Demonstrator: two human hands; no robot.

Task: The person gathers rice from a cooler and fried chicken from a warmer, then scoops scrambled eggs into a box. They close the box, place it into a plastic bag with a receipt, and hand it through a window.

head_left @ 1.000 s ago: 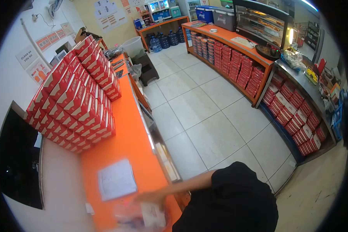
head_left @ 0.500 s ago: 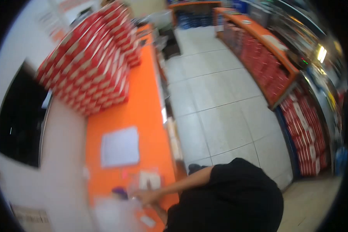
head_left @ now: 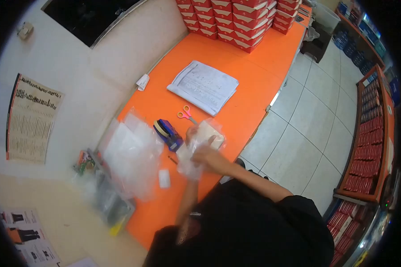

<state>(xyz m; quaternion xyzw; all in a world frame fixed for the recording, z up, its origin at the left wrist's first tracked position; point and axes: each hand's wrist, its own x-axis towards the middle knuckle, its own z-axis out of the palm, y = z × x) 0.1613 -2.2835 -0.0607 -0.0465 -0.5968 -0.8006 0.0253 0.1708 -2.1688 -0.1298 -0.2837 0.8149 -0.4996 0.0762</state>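
Observation:
On the orange counter (head_left: 251, 107), a light rectangular packet (head_left: 208, 134) lies inside clear plastic. My right hand (head_left: 209, 158) is closed on the crumpled plastic at the packet's near side. My left hand (head_left: 192, 135) is at the packet's left edge, partly hidden by the plastic, and its grip is not clear. Just left of it sits a blue tape dispenser (head_left: 168, 133). Pink-handled scissors (head_left: 187, 114) lie above my hands. A pile of clear plastic bags (head_left: 131, 153) spreads to the left, with a small white item (head_left: 164, 178) beside it.
A stack of papers (head_left: 204, 86) lies farther up the counter, below stacked red and white boxes (head_left: 236, 22). A grey tray (head_left: 113, 191) stands at the lower left by the wall. The tiled floor (head_left: 298, 133) and shelves (head_left: 365, 142) are to the right.
The view has turned and come closer to the counter's near part. My right hand now meets the packet's plastic, and both hands are nearer the middle of the view.

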